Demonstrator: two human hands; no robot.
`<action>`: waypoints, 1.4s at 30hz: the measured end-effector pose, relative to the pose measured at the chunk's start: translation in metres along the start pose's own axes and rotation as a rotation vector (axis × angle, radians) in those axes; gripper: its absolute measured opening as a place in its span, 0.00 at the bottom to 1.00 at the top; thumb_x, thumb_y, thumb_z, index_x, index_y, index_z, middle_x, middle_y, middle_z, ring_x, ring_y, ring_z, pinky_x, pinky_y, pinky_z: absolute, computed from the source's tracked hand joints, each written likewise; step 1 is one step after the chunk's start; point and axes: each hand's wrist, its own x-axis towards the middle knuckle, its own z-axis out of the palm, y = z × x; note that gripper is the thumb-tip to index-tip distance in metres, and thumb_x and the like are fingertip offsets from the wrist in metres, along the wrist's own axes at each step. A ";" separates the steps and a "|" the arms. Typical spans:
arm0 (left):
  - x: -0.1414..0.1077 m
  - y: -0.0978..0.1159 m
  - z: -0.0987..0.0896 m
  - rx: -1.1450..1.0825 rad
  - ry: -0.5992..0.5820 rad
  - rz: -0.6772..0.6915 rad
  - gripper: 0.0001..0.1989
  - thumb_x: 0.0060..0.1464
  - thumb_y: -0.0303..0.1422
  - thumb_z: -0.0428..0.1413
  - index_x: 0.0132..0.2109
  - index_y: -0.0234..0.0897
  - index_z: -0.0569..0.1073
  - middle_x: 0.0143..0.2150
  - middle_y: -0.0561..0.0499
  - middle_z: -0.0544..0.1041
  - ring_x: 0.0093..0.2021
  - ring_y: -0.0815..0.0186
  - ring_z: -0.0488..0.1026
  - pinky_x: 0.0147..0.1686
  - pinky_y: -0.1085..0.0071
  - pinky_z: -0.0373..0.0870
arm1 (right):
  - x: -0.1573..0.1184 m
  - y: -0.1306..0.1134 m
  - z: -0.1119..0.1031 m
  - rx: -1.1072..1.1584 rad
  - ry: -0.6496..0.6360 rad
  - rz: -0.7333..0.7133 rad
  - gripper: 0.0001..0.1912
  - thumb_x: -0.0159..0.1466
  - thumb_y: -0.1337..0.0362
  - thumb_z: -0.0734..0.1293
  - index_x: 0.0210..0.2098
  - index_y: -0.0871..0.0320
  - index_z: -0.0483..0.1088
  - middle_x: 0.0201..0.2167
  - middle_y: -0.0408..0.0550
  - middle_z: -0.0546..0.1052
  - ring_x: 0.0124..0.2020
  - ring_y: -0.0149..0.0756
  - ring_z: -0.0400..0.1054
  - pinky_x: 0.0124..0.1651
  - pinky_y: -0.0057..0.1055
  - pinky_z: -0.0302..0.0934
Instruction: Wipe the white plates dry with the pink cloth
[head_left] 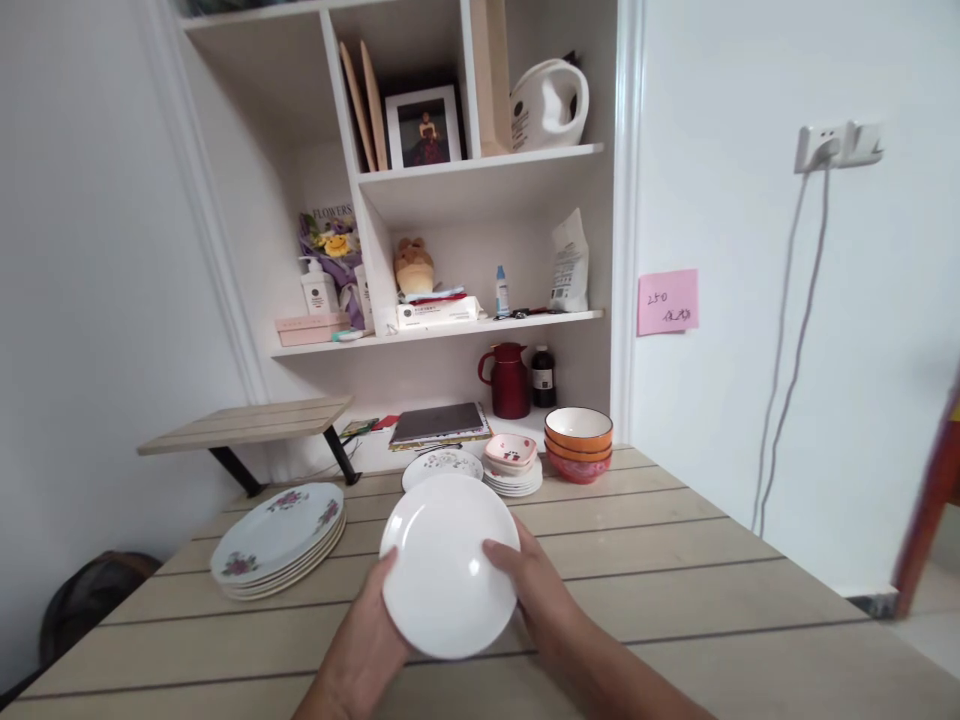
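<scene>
A plain white plate (446, 590) is held between my two hands above the wooden table. My left hand (369, 625) grips its left rim, thumb on top and fingers hidden underneath. On the right rim, my right hand (536, 580) has its thumb resting on the upper face. Just behind it lies a flower-patterned plate (444, 464), partly covered by the white one. Beside that, small square dishes (511, 452) sit on a stack of small white plates (517, 482). Farther right stand stacked orange and red bowls (579, 445). Several large floral oval plates (279, 535) are piled at the left.
A small raised wooden stand (247, 422) with black legs is at the table's back left. Behind the dishes are a dark laptop (439, 422), a red jug (511, 385) and a dark bottle (543, 378). White shelves (480, 165) rise behind the table (675, 600).
</scene>
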 end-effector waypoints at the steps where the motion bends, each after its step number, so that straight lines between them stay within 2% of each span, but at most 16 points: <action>1: -0.001 -0.001 -0.003 -0.006 0.027 -0.001 0.33 0.52 0.37 0.58 0.63 0.33 0.61 0.52 0.39 0.77 0.55 0.51 0.71 0.57 0.55 0.64 | 0.002 0.005 -0.001 -0.023 -0.004 -0.014 0.35 0.51 0.62 0.70 0.57 0.59 0.62 0.46 0.53 0.78 0.46 0.51 0.71 0.49 0.46 0.64; 3: -0.002 -0.003 -0.007 -0.007 0.049 0.003 0.35 0.50 0.32 0.60 0.64 0.31 0.59 0.51 0.38 0.77 0.54 0.50 0.72 0.56 0.56 0.66 | 0.006 0.012 -0.003 -0.056 -0.004 -0.028 0.34 0.50 0.62 0.70 0.56 0.59 0.62 0.46 0.53 0.78 0.46 0.51 0.71 0.50 0.46 0.63; 6: -0.002 -0.007 -0.009 -0.021 0.040 0.012 0.35 0.52 0.33 0.59 0.65 0.33 0.58 0.53 0.38 0.76 0.54 0.50 0.72 0.56 0.55 0.67 | 0.006 0.011 -0.005 -0.137 -0.041 -0.061 0.31 0.54 0.59 0.68 0.57 0.58 0.63 0.47 0.52 0.77 0.47 0.50 0.70 0.49 0.45 0.63; 9: 0.001 -0.008 -0.009 -0.047 0.093 0.090 0.33 0.53 0.34 0.58 0.64 0.34 0.60 0.53 0.38 0.76 0.55 0.50 0.71 0.57 0.54 0.66 | 0.005 -0.007 -0.007 -0.494 -0.106 -0.214 0.24 0.62 0.54 0.63 0.55 0.56 0.66 0.46 0.50 0.76 0.46 0.47 0.69 0.49 0.42 0.62; 12: 0.003 -0.005 -0.011 -0.052 0.186 0.181 0.29 0.54 0.33 0.57 0.62 0.35 0.63 0.52 0.40 0.77 0.54 0.52 0.72 0.57 0.54 0.67 | 0.010 -0.022 -0.013 -0.843 0.064 -0.427 0.23 0.64 0.53 0.60 0.57 0.52 0.64 0.44 0.49 0.75 0.40 0.43 0.69 0.46 0.39 0.63; 15: 0.001 0.003 -0.012 -0.068 0.277 0.245 0.26 0.55 0.31 0.56 0.61 0.35 0.65 0.49 0.41 0.79 0.51 0.54 0.74 0.55 0.55 0.69 | 0.019 -0.017 -0.024 -1.053 0.207 -0.588 0.24 0.64 0.59 0.60 0.60 0.49 0.61 0.56 0.51 0.65 0.51 0.45 0.63 0.53 0.42 0.60; 18: -0.003 0.012 -0.013 -0.108 0.327 0.341 0.24 0.57 0.30 0.54 0.61 0.35 0.65 0.48 0.43 0.79 0.49 0.58 0.76 0.54 0.60 0.71 | 0.024 0.002 -0.032 -1.282 0.079 -0.575 0.30 0.59 0.65 0.64 0.60 0.47 0.61 0.64 0.51 0.53 0.57 0.47 0.57 0.59 0.45 0.54; 21: -0.005 0.017 -0.016 -0.124 0.338 0.361 0.23 0.58 0.30 0.52 0.61 0.36 0.65 0.48 0.44 0.80 0.48 0.59 0.76 0.53 0.61 0.71 | 0.024 0.017 -0.033 -1.426 -0.148 -0.460 0.30 0.52 0.68 0.68 0.55 0.45 0.67 0.63 0.48 0.57 0.55 0.48 0.58 0.57 0.46 0.53; 24: -0.002 0.013 -0.019 -0.111 0.327 0.320 0.23 0.58 0.30 0.52 0.60 0.36 0.66 0.48 0.43 0.80 0.49 0.56 0.76 0.54 0.57 0.71 | 0.027 0.020 -0.037 -1.290 -0.174 -0.377 0.17 0.50 0.74 0.65 0.35 0.50 0.76 0.48 0.47 0.73 0.48 0.45 0.63 0.52 0.42 0.54; 27: 0.001 0.002 -0.018 -0.060 0.305 0.235 0.24 0.55 0.30 0.55 0.59 0.35 0.67 0.48 0.41 0.79 0.50 0.53 0.75 0.54 0.54 0.70 | 0.033 0.007 -0.051 -0.962 -0.002 -0.304 0.08 0.47 0.74 0.64 0.24 0.56 0.71 0.29 0.45 0.75 0.34 0.38 0.65 0.43 0.35 0.58; 30: 0.001 -0.007 -0.013 -0.011 0.249 0.130 0.26 0.52 0.30 0.58 0.59 0.33 0.67 0.50 0.39 0.78 0.52 0.51 0.74 0.54 0.52 0.69 | 0.035 -0.014 -0.072 -0.819 0.202 -0.290 0.01 0.52 0.67 0.64 0.25 0.56 0.65 0.19 0.40 0.68 0.22 0.32 0.60 0.29 0.30 0.56; 33: 0.000 -0.011 -0.010 -0.029 0.156 0.056 0.32 0.51 0.32 0.60 0.62 0.31 0.63 0.52 0.38 0.77 0.53 0.50 0.72 0.55 0.54 0.68 | 0.031 -0.035 -0.084 -0.690 0.377 -0.344 0.07 0.57 0.58 0.63 0.29 0.54 0.61 0.22 0.40 0.68 0.22 0.32 0.59 0.26 0.29 0.55; 35: 0.000 -0.011 -0.009 -0.043 0.125 0.036 0.34 0.51 0.33 0.60 0.63 0.29 0.61 0.52 0.37 0.76 0.54 0.51 0.72 0.55 0.56 0.68 | 0.027 -0.041 -0.080 -0.624 0.428 -0.392 0.09 0.57 0.57 0.63 0.31 0.54 0.60 0.25 0.41 0.68 0.24 0.32 0.60 0.27 0.28 0.55; 37: 0.000 -0.010 -0.010 -0.047 0.116 0.029 0.34 0.51 0.33 0.60 0.63 0.29 0.61 0.52 0.37 0.76 0.53 0.50 0.73 0.55 0.56 0.68 | 0.021 -0.040 -0.067 -0.606 0.392 -0.440 0.07 0.58 0.59 0.63 0.31 0.54 0.60 0.25 0.41 0.67 0.24 0.32 0.59 0.27 0.28 0.55; 39: 0.000 -0.011 -0.010 -0.044 0.087 0.023 0.33 0.51 0.33 0.59 0.63 0.30 0.61 0.52 0.37 0.77 0.52 0.49 0.73 0.54 0.55 0.67 | 0.015 -0.033 -0.048 -0.691 0.248 -0.500 0.02 0.58 0.64 0.61 0.30 0.54 0.62 0.26 0.42 0.68 0.25 0.33 0.60 0.28 0.28 0.56; 42: 0.000 -0.014 -0.010 -0.036 -0.012 -0.018 0.32 0.52 0.33 0.58 0.62 0.28 0.62 0.50 0.36 0.78 0.52 0.49 0.74 0.53 0.55 0.67 | 0.005 -0.020 -0.024 -0.946 -0.013 -0.623 0.10 0.55 0.71 0.60 0.32 0.54 0.69 0.39 0.48 0.72 0.41 0.41 0.66 0.43 0.34 0.61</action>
